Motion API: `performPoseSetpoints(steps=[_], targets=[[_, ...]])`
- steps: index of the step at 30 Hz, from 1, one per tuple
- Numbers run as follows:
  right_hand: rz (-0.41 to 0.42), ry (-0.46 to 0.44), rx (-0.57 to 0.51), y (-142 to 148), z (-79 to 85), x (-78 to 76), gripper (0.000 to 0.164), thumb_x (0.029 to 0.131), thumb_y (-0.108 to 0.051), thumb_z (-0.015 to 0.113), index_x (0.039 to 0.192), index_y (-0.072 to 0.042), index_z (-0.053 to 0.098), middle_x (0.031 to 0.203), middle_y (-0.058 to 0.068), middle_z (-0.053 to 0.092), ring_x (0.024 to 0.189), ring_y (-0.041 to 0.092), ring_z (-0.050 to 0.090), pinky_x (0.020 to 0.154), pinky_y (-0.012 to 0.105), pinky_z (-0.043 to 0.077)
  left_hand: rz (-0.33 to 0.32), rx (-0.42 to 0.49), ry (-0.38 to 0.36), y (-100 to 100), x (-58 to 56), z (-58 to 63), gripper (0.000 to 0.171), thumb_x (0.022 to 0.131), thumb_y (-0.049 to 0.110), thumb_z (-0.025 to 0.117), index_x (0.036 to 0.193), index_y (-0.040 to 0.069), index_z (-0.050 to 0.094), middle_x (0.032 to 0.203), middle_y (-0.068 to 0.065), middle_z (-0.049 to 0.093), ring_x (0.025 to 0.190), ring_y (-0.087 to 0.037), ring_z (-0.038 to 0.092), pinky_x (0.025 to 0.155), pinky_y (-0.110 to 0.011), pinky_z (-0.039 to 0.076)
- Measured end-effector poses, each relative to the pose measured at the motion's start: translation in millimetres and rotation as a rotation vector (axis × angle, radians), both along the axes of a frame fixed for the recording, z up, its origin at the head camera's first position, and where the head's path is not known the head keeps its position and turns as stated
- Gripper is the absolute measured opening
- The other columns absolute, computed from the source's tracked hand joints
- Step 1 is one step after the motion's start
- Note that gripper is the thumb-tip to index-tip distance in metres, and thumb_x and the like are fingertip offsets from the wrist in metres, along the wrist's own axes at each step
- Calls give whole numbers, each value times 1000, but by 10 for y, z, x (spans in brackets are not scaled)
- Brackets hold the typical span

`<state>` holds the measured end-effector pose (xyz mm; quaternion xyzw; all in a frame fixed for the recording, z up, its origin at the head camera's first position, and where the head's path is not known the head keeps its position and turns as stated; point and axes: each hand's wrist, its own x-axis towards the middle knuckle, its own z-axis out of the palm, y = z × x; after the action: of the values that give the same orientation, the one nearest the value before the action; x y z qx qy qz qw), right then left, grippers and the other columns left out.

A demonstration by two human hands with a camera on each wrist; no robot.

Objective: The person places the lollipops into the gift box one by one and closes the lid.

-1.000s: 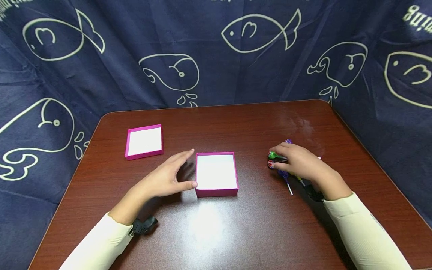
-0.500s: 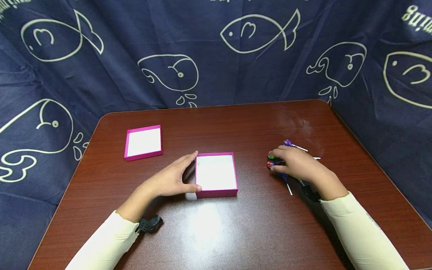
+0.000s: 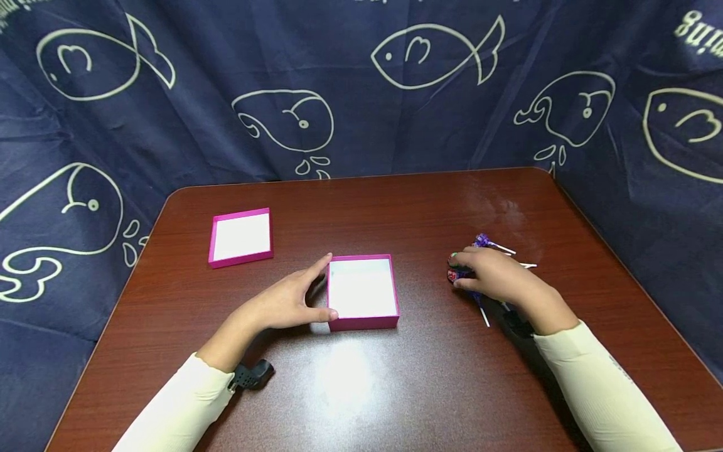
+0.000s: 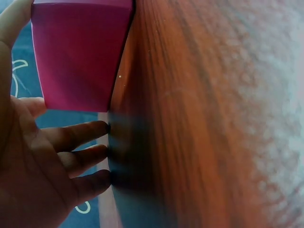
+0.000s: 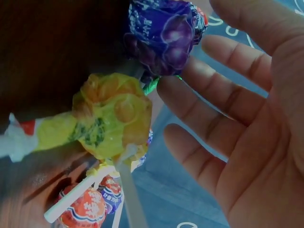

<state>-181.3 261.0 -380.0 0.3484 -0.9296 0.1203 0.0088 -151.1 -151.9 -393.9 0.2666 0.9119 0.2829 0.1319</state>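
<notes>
My left hand (image 3: 286, 301) is at the left side of a pink square box (image 3: 363, 290) with a white inside. Its thumb lies at the front left corner and its index finger at the back left corner. In the left wrist view, the other fingers stay clear of the pink box wall (image 4: 80, 57). Over a cluster of wrapped lollipops hovers my right hand (image 3: 499, 274), fingers loosely bent. In the right wrist view, a purple lollipop (image 5: 164, 40) is near its fingertips and a yellow lollipop (image 5: 114, 114) is nearer the camera. The hand partly hides the cluster.
A shallow pink box lid (image 3: 241, 237), white inside, lies at the back left of the brown table (image 3: 395, 213). White sticks (image 3: 484, 314) poke out around the right hand. A dark blue curtain (image 3: 350, 63) with fish drawings hangs behind the table.
My left hand has moved right, and its thumb and index finger now meet the box corners. The right hand has lowered slightly over the lollipops, uncovering a purple one at the back.
</notes>
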Motion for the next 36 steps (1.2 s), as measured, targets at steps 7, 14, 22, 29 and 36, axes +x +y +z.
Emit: performPoseSetpoints(steps=[7, 14, 22, 29, 36], targets=[[18, -4, 27, -14, -19, 0, 25, 80, -9, 80, 102, -5, 70, 92, 5, 65, 86, 24, 64, 77, 45, 51, 3, 9, -5, 5, -18, -9, 112, 77, 62, 76, 160, 18, 16, 152, -12, 43, 138, -25, 40, 112, -46, 33], [35, 41, 41, 8, -54, -9, 23, 77, -3, 80, 97, -6, 70, 90, 4, 65, 85, 25, 65, 75, 44, 52, 5, 16, 13, 10, -26, -35, 111, 77, 63, 75, 160, 18, 18, 149, -11, 47, 137, -26, 42, 111, -47, 34], [45, 34, 40, -24, -31, -27, 19, 79, -5, 80, 91, -9, 67, 85, 1, 62, 80, 21, 62, 72, 43, 51, 19, 13, 14, 15, -10, -35, 110, 76, 64, 76, 160, 19, 19, 150, -11, 45, 137, -27, 42, 111, -47, 34], [41, -11, 5, -102, 39, -79, 21, 82, -6, 79, 83, -15, 59, 79, -3, 55, 71, 12, 52, 65, 37, 46, 30, 11, 35, 15, -7, -32, 110, 76, 63, 76, 160, 18, 21, 148, -13, 47, 135, -31, 45, 109, -50, 36], [69, -42, -48, -184, 57, -161, 14, 84, -4, 77, 91, -12, 67, 87, -2, 62, 80, 14, 59, 72, 38, 50, 41, 2, 30, 1, -10, -48, 111, 75, 64, 76, 160, 19, 21, 147, -12, 49, 133, -31, 47, 108, -50, 37]])
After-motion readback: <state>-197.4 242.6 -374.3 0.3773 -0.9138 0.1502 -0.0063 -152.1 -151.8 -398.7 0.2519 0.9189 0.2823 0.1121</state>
